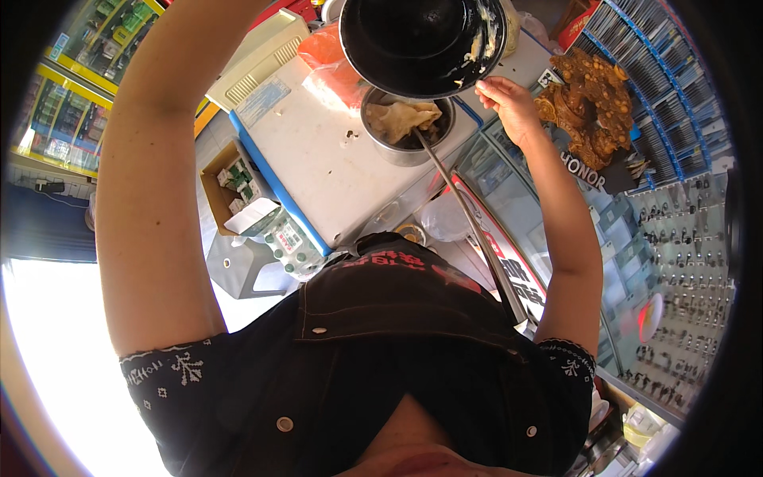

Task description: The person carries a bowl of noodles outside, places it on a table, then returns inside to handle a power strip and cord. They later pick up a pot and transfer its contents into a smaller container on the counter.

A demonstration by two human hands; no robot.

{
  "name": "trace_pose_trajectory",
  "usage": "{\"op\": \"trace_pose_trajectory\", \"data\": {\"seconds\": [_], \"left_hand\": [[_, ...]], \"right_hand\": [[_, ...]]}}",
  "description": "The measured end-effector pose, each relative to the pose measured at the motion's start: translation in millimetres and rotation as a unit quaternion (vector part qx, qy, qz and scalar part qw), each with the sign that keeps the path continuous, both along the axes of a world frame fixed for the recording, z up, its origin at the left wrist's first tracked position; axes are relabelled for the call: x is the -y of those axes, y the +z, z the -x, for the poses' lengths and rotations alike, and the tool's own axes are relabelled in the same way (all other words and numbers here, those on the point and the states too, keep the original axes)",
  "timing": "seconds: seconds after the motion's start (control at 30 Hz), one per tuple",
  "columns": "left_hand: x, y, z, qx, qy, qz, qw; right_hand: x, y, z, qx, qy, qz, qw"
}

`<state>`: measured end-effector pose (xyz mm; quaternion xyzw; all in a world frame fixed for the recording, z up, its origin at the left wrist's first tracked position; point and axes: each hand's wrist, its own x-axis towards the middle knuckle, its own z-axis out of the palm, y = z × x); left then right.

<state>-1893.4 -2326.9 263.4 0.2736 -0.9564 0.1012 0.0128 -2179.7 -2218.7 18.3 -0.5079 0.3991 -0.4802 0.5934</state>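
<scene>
A black round bowl (pixel 413 48) is tipped over a metal pot (pixel 403 153), its inside toward me. Pale, wet residue (pixel 479 40) clings to the bowl's right inner wall. My right hand (pixel 513 107) has its fingers closed at the bowl's lower right rim. Up and out of the top edge runs my left arm (pixel 167 127); its hand lies beyond the picture. Inside the pot sits a pale, dough-like mass (pixel 401 121). A utensil with a long metal handle (pixel 469 211) stands in the pot and slants toward my right side; its working end is hidden.
Beneath the pot is a white, blue-edged top (pixel 318 167), with an orange-red plastic bag (pixel 330 67) on it. A cardboard box (pixel 230 179) and packed bottles (pixel 290 242) stand left. Glass cases (pixel 517 183), a brown carving (pixel 588 103) and key racks (pixel 675 262) line the right.
</scene>
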Motion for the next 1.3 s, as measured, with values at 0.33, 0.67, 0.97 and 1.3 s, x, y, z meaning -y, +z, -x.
{"op": "trace_pose_trajectory", "data": {"seconds": [0.33, 0.67, 0.97, 1.3], "left_hand": [[39, -18, -7, 0.030, 0.072, 0.013, 0.997], [73, -28, -28, -0.053, -0.107, -0.031, 0.992], [146, -31, -46, -0.079, -0.101, -0.219, 0.967], [150, -8, -54, -0.195, 0.000, -0.207, 0.959]], "right_hand": [[-17, 16, 3, -0.036, -0.060, -0.034, 0.997], [-230, 36, 123, 0.028, -0.410, 0.036, 0.911], [-503, -24, 124, 0.101, -0.677, 0.015, 0.729], [-695, -82, 349, 0.326, -0.803, 0.111, 0.486]]}}
